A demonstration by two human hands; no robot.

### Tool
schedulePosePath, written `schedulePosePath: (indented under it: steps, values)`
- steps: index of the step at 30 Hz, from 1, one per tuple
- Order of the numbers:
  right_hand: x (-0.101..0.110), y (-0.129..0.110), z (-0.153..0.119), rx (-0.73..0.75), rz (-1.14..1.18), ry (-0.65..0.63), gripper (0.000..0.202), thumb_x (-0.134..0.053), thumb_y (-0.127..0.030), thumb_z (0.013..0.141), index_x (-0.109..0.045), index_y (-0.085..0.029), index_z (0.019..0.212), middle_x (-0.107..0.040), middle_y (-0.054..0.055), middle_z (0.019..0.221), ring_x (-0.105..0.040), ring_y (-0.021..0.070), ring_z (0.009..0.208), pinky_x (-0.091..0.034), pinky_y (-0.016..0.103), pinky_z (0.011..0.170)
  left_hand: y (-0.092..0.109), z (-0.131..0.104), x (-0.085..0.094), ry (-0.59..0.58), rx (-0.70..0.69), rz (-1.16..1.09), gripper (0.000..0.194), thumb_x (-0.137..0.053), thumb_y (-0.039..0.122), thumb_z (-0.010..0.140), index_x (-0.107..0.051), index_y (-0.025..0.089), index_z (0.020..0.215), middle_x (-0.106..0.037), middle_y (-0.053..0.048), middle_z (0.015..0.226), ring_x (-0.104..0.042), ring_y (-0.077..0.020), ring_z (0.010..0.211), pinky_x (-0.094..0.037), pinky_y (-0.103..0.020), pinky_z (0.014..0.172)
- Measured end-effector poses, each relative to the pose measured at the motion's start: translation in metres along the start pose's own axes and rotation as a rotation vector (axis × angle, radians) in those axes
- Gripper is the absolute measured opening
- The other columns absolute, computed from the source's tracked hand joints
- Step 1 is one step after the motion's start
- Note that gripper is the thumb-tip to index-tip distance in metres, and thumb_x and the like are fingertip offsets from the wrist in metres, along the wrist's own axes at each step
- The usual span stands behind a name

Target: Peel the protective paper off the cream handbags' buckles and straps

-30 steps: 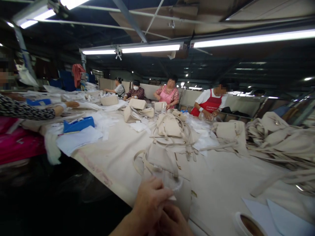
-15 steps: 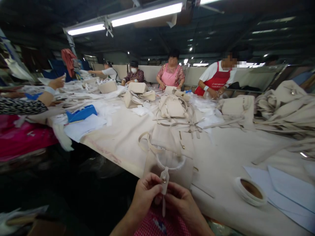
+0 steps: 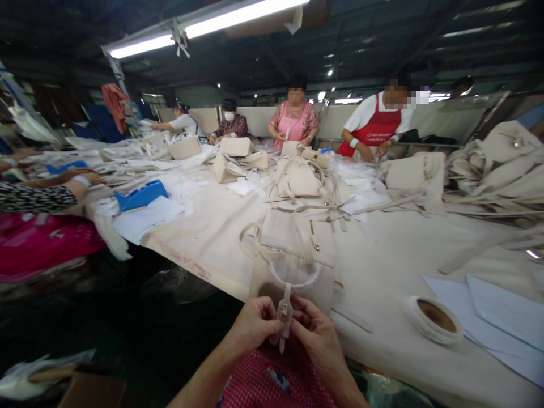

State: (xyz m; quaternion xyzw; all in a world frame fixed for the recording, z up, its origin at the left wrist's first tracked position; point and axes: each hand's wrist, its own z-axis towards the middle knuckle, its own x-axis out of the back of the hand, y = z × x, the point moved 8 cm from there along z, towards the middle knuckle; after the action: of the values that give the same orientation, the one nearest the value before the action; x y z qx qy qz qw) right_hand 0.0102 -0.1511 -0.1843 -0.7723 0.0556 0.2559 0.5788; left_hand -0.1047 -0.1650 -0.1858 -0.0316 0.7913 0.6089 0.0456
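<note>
At the table's near edge, my left hand point(image 3: 260, 322) pinches a cream strap tab point(image 3: 285, 310) from its left side. A small metal fitting shows on the tab's face. My right hand point(image 3: 313, 328) grips the same strap tab from the right, thumb and fingers closed near its lower end. Above my fingers the strap meets a loop in whitish wrapping point(image 3: 297, 283). Just beyond lies a cream bag point(image 3: 283, 232) with thin straps and a gold-coloured zip. Part of the tab is hidden behind my fingers.
A roll of tape point(image 3: 436, 320) and pale sheets point(image 3: 505, 311) lie to the right. Cream bags point(image 3: 300, 178) and a bag pile point(image 3: 501, 164) stand farther back. A blue piece point(image 3: 142, 195) rests on white sheets at left. Several co-workers surround the table, one in a red apron point(image 3: 382, 127).
My right hand's fingers have shifted up along the strap tab, and its dangling end now shows less. At left, a co-worker's raised hand has come down to the table.
</note>
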Motion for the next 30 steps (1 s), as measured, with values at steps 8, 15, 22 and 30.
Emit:
schedulePosePath:
  steps: [8, 15, 22, 30]
  values:
    - [0.005, 0.010, -0.013, -0.156, 0.134, 0.071, 0.034, -0.082, -0.020, 0.061, -0.066, -0.017, 0.090, -0.072, 0.001, 0.080, -0.063, 0.0133, 0.068, -0.048, 0.019, 0.057, 0.042, -0.023, -0.011, 0.331, -0.394, 0.725, 0.020, -0.055, 0.020, 0.074, -0.040, 0.022, 0.060, -0.048, 0.001, 0.059, -0.046, -0.0159, 0.060, -0.031, -0.028, 0.058]
    - [0.001, 0.008, -0.019, -0.158, 0.209, -0.044, 0.032, -0.085, -0.028, 0.064, -0.071, -0.015, 0.090, -0.075, 0.006, 0.089, -0.067, 0.0158, 0.080, -0.052, 0.024, 0.075, 0.023, -0.024, -0.011, 0.223, -0.339, 0.525, 0.017, -0.055, 0.027, 0.082, -0.047, 0.021, 0.068, -0.054, 0.001, 0.065, -0.049, -0.0142, 0.061, -0.035, -0.025, 0.058]
    - [0.007, 0.011, -0.015, -0.035, 0.109, -0.077, 0.034, -0.084, -0.033, 0.067, -0.071, -0.017, 0.093, -0.073, 0.002, 0.075, -0.064, 0.0145, 0.064, -0.051, 0.026, 0.067, -0.005, -0.007, -0.016, 0.041, -0.071, 0.065, 0.030, -0.065, 0.042, 0.073, -0.045, 0.020, 0.072, -0.053, 0.005, 0.053, -0.050, -0.0101, 0.045, -0.035, -0.020, 0.045]
    - [0.027, 0.010, -0.010, 0.172, -0.205, 0.110, 0.034, -0.079, -0.039, 0.067, -0.052, -0.021, 0.073, -0.058, -0.004, 0.064, -0.052, 0.0116, 0.055, -0.041, 0.022, 0.050, -0.009, -0.007, -0.016, -0.144, 0.277, -0.294, 0.044, -0.083, 0.028, 0.053, -0.049, 0.017, 0.078, -0.061, 0.002, 0.057, -0.048, -0.0047, 0.040, -0.032, -0.013, 0.039]
